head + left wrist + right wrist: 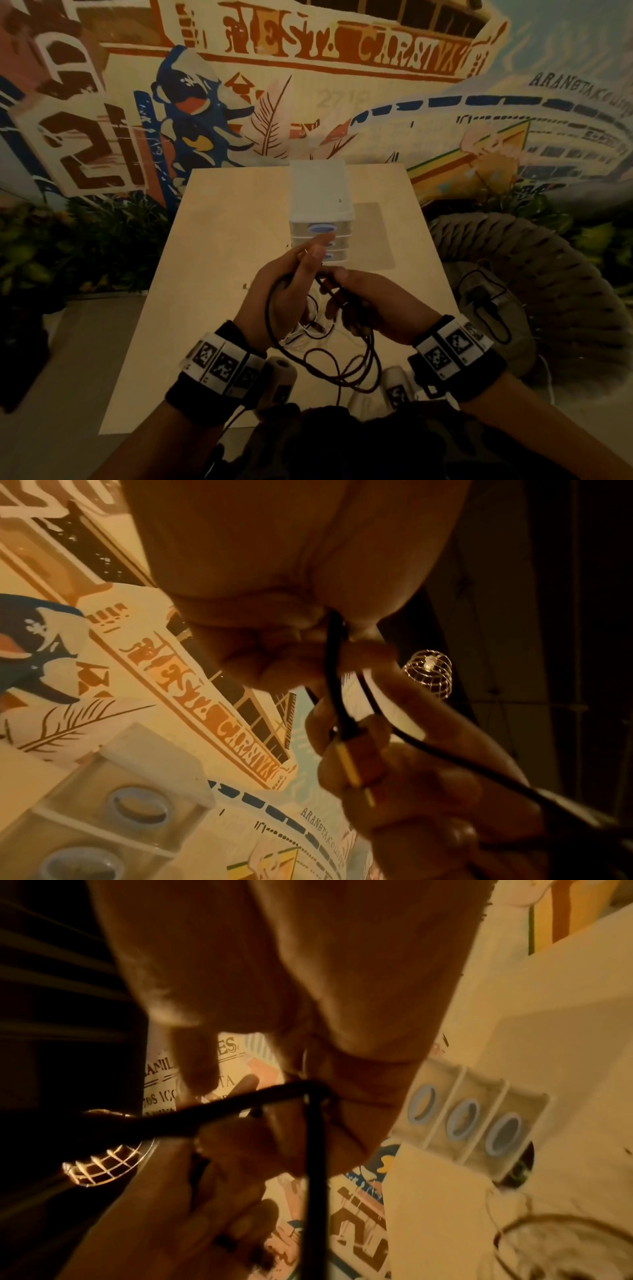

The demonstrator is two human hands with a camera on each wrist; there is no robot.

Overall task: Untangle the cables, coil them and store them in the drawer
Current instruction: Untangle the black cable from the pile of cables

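A dim, warm-lit room shows a painted mural wall (308, 85), a pale square table (222, 274), green foliage (85, 246), and a woven wicker chair (548, 274).

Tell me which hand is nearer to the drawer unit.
Left. The left hand reaches up with its fingertips just in front of the drawer unit; the right hand sits lower, nearer the person, and both hold the black cable.

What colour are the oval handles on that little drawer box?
The handles on the drawer box are light blue ovals on pale translucent fronts; the right wrist view shows them best.
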